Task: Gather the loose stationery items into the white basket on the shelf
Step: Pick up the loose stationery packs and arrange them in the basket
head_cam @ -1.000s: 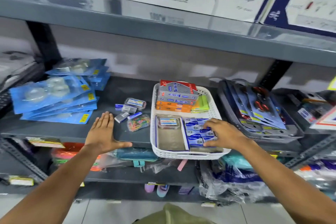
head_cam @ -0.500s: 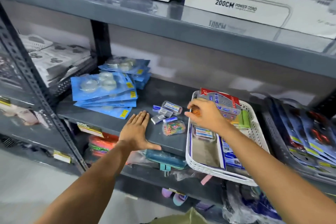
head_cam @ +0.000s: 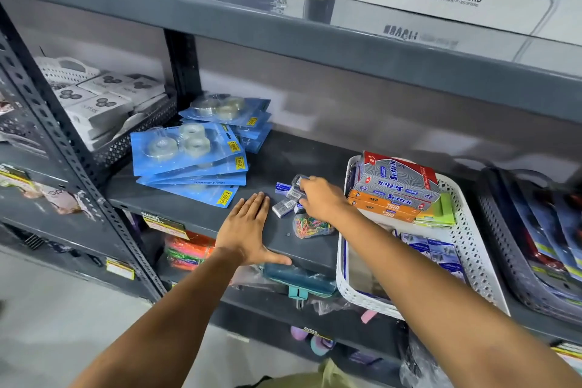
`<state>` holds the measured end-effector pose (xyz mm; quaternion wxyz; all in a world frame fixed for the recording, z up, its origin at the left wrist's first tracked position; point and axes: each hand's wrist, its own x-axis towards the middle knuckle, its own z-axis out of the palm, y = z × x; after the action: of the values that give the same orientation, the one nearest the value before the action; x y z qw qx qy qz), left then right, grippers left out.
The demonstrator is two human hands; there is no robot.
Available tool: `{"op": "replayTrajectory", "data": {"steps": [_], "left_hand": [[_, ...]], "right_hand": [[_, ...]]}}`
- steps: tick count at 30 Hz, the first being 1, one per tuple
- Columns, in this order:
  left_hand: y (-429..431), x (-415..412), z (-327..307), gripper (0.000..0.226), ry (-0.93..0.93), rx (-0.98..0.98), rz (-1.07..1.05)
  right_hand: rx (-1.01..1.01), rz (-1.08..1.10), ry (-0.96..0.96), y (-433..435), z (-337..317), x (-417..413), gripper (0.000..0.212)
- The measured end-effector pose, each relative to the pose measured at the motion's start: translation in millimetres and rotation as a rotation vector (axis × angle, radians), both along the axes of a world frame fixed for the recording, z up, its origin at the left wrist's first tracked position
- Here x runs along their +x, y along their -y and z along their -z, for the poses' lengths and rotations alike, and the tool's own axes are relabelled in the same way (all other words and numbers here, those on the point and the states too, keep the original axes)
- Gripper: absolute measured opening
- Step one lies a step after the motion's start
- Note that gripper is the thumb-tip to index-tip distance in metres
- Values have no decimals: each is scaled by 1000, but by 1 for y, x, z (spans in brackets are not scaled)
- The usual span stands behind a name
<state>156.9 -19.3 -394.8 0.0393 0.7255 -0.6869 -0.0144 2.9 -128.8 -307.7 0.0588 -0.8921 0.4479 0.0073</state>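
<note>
The white basket [head_cam: 471, 238] stands on the grey shelf [head_cam: 195, 205], right of centre. It holds Softek boxes [head_cam: 397, 183], green sticky notes [head_cam: 439, 214] and blue packets [head_cam: 436, 257]. Left of it lie loose items: a small blue box [head_cam: 282, 187], a grey box [head_cam: 283, 208], a small clear box [head_cam: 296, 182] and a bag of coloured paper clips [head_cam: 311, 227]. My right hand [head_cam: 322, 198] reaches across them, fingertips closed on the clear box. My left hand [head_cam: 248, 230] lies flat and open on the shelf's front edge, just left of the loose items.
Blue blister packs of tape [head_cam: 189, 151] are stacked at the shelf's left. A dark basket [head_cam: 516, 249] of carded goods sits right of the white one. A low upper shelf [head_cam: 283, 25] carries large boxes. A teal pouch [head_cam: 299, 280] lies on the shelf below.
My right hand left the white basket and swung left onto the loose small boxes. The view shifted left and closer. My left hand stayed flat on the shelf.
</note>
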Motion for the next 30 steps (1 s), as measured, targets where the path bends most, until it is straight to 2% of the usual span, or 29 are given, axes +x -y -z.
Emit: {"op": "replayTrajectory", "data": {"steps": [4,9,15,20,23,27,30], "left_hand": [[0,1,0,151,8,10,7],[-1,1,0,150,8,4,6],[-1,0,-2,149,7,9,7],[-2,0,-3,150,18,8,5],[-2,-1,-4,150,21,9,6],[-2,-1,-3,150,26,21,3],[-1,-1,-3,150,28,20,0]], "right_hand": [[73,33,103,5,0,1,20],[111,-59,179,9,1,-4,16],[-9,-153,81,12,-9,-12,19],[197,-204,-55,19,-18,-24,19],[284,-200,-28,18,-17,-23,32],[375,-208,-4,21,-17,-22,22],[412,-190,23,23,-15,-20,29]]}}
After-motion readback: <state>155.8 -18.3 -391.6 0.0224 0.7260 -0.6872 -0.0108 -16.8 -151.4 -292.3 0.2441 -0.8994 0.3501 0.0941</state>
